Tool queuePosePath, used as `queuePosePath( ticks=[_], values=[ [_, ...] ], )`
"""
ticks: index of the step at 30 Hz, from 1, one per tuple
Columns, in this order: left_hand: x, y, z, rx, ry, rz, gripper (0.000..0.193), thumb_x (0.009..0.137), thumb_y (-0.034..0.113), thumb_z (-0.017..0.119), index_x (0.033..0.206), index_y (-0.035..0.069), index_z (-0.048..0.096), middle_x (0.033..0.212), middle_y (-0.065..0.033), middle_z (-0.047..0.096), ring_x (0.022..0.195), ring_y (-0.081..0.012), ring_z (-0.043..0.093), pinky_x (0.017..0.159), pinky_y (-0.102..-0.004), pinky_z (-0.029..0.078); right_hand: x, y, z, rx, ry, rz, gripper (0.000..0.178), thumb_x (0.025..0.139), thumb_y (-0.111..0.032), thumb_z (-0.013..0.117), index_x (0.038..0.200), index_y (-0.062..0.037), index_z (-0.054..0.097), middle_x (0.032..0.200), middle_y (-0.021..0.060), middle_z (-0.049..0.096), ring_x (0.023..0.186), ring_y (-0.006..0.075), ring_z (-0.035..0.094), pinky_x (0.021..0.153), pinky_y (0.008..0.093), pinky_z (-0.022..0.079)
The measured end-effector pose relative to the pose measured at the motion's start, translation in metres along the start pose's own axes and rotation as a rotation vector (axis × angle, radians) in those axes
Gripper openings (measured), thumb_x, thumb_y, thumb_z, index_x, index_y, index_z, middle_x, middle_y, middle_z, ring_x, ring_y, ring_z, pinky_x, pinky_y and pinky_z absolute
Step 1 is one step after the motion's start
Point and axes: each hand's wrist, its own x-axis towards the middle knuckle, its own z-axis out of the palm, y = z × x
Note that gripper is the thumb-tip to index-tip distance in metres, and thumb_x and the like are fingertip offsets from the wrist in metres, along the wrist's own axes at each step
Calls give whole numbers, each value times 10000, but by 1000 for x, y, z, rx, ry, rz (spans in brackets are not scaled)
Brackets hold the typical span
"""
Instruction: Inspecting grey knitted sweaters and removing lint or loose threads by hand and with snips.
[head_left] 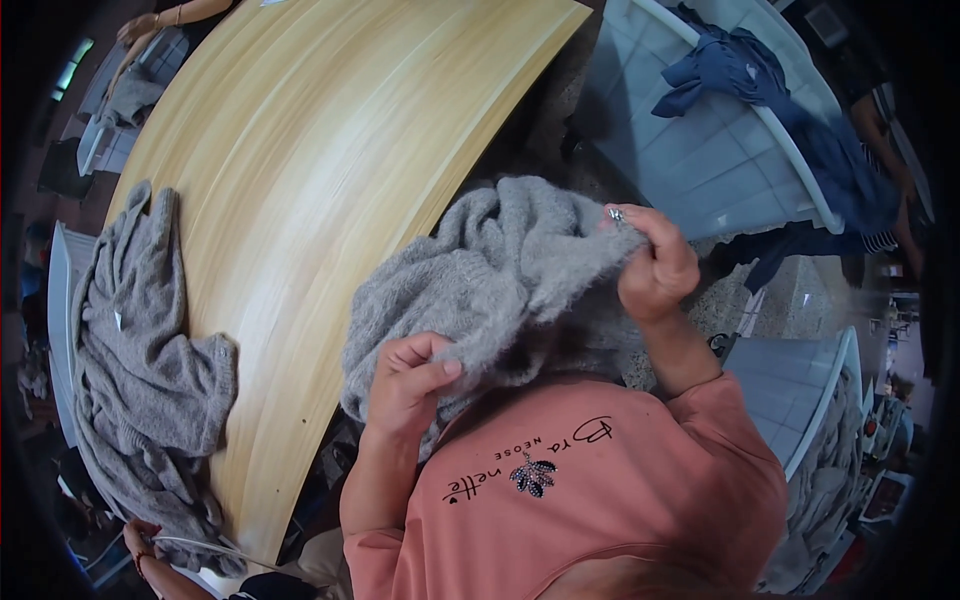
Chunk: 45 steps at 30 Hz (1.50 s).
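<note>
A fuzzy grey knit garment (500, 250) is stretched between my two hands, just off the near edge of the table and in front of my body. My left hand (408, 385) pinches its edge between thumb and fingers. Farther right, my right hand (658, 265), with a ring on one finger, grips the other end of that edge. The knit hangs in loose folds, partly over the table's edge, and its lower part is bunched against me. Whether it is a sweater or another knit piece cannot be made out.
Another grey knit garment (150, 340) lies on the wooden table (330, 130) at left. A pale plastic bin (690, 130) at upper right has dark blue clothing (740, 75) over its rim. Grey knits fill a bin (790, 390) at lower right. Co-workers' hands (138, 28) show at left.
</note>
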Motion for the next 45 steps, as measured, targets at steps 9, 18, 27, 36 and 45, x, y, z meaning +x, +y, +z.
queuePosePath(
  ticks=[9,18,27,36,45],
  values=[
    [2,-2,25,65,70,-62,67,798,38,608,762,-19,611,704,-61,624,590,-99,568,545,-213,446,-7,-48,32,480,-395,-341,196,733,6,588,921,-4,531,862,160,634,634,217,607,500,292,460],
    [0,-7,18,41,68,10,74,815,32,611,832,-35,638,710,-48,625,623,-83,569,569,-213,462,-22,-47,46,242,-428,-439,168,640,-90,600,788,-26,552,714,37,530,572,168,513,470,287,395],
    [-1,-28,9,489,332,362,139,785,-25,625,920,-15,657,723,-16,624,648,-48,545,587,-191,447,-25,-45,75,396,-509,-129,178,643,34,564,817,-2,562,788,98,580,667,266,574,545,327,465],
    [-1,-29,5,650,330,430,110,759,-58,626,854,-8,653,728,-35,630,649,-69,564,586,-200,455,-15,-27,70,743,-881,398,192,654,32,493,828,0,569,785,119,608,708,268,604,617,326,463],
    [5,-35,3,959,345,591,127,712,-89,621,803,-2,634,706,-92,626,602,-146,588,559,-243,460,-41,-36,71,600,-814,427,79,671,-21,530,748,-28,545,641,161,557,607,335,566,531,387,427]
  ],
)
